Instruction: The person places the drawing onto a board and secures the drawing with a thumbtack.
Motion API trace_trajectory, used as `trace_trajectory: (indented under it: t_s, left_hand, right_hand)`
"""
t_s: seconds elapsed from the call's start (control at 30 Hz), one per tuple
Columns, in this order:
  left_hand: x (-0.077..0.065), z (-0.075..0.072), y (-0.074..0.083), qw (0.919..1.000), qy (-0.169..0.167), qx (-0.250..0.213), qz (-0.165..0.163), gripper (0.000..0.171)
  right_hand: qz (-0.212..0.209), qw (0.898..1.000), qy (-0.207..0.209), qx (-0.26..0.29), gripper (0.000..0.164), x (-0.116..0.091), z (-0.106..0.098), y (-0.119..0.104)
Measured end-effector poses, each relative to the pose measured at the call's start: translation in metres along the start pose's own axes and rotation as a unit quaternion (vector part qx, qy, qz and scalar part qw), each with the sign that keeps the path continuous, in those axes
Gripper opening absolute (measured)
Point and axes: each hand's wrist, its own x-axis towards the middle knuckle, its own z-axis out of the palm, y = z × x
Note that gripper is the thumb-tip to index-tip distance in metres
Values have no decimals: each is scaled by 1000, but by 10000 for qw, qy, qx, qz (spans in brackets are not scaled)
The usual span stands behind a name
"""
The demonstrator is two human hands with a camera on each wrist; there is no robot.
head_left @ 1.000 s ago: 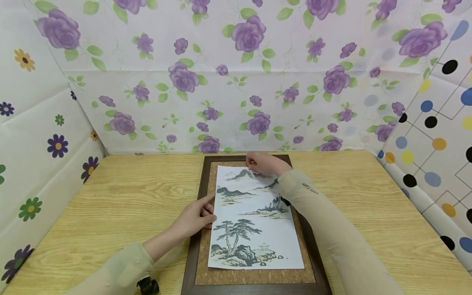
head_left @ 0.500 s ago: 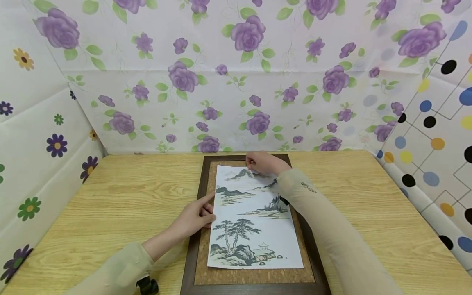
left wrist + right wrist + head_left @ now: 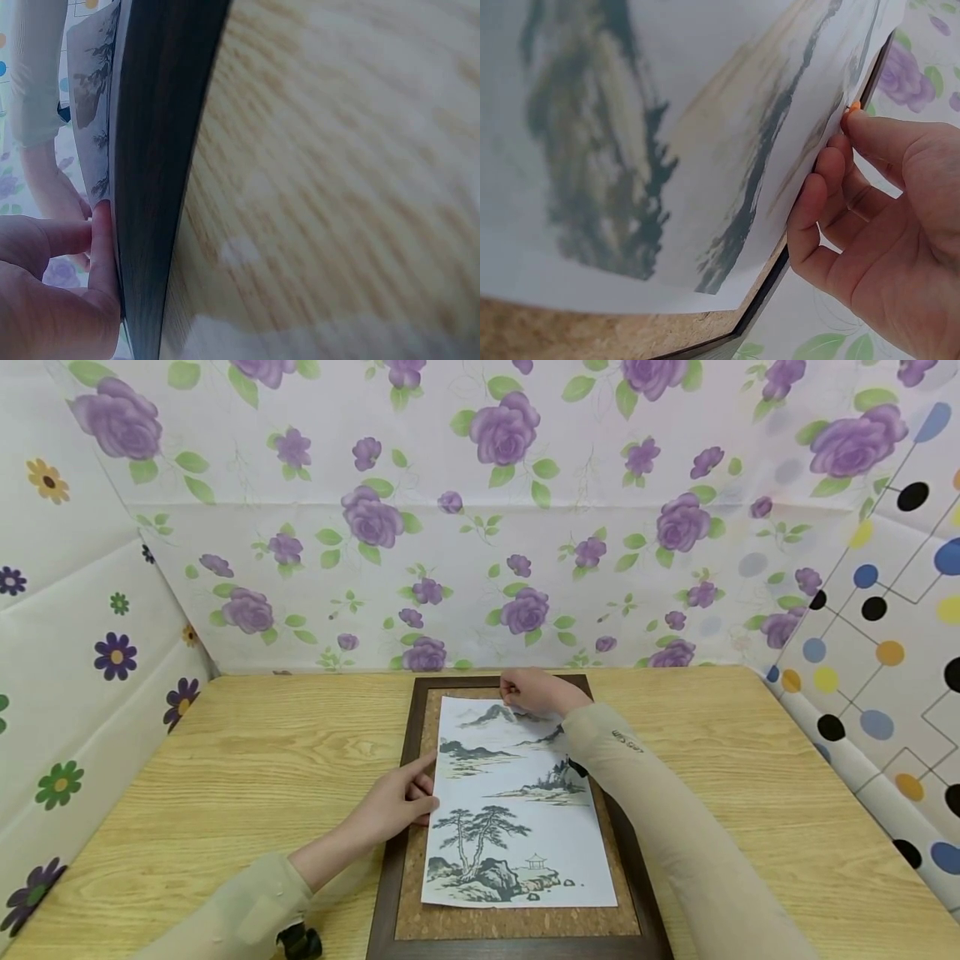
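Observation:
A sheet of paper (image 3: 525, 852) printed with an ink landscape of pines and mountains lies on a dark-framed cork board (image 3: 517, 925). At its left edge rests my left hand (image 3: 393, 802), index finger and thumb extended onto the edge, the other fingers bent. My right hand (image 3: 542, 690) is at the top edge of the sheet. In the right wrist view, its thumb and index finger pinch an orange push pin (image 3: 853, 109) against the top of the paper. Most of the pin is hidden by the fingertips.
The board lies on a light wood-grain table (image 3: 285, 752). A purple-flowered cloth (image 3: 450, 568) hangs behind it. Patterned cloths stand on the left and right sides. My right forearm (image 3: 675, 827) crosses the board's right edge.
Both hands hold almost the same places. The sheet and board show no clear movement beyond a very slight shift of the whole view.

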Motion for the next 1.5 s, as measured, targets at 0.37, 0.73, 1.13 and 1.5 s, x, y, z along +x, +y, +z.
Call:
trace_trajectory:
  t_s: [0.37,0.73,1.13,1.5]
  left_hand:
    - [-1,1,2,10000,19,32,5,70]
    - [0,1,2,10000,8,41,-13,70]
    - [0,1,3,10000,53,52,-48,70]
    - [-1,1,3,9999,41,117,-37,70]
  right_hand:
    - [66,10000,-45,-48,13,1,-1,-1]
    - [91,9999,-36,-127,12,2,0,0]
    - [143,9997,-28,-220,10,3,-4,-3]
    - [-268,9994,211,-107,10,1,1,-4]
